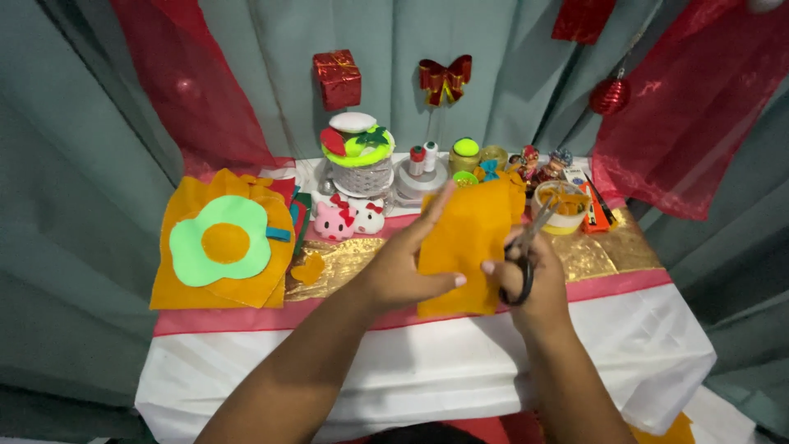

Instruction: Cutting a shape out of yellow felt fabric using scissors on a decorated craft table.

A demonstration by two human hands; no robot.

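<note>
A person's left hand pinches a sheet of orange felt upright above the worktop, while the right hand is closed around black-handled scissors, blades biting into the felt's right edge. The left thumb sits just beside the blades, so a slip could nick it, and the limp felt could fold and spoil the cut. Beyond the right hand, a round white tub holds orange scraps; beyond the left hand, a grey woven basket carries stacked felt pieces, with a felt flower well off to its left
</note>
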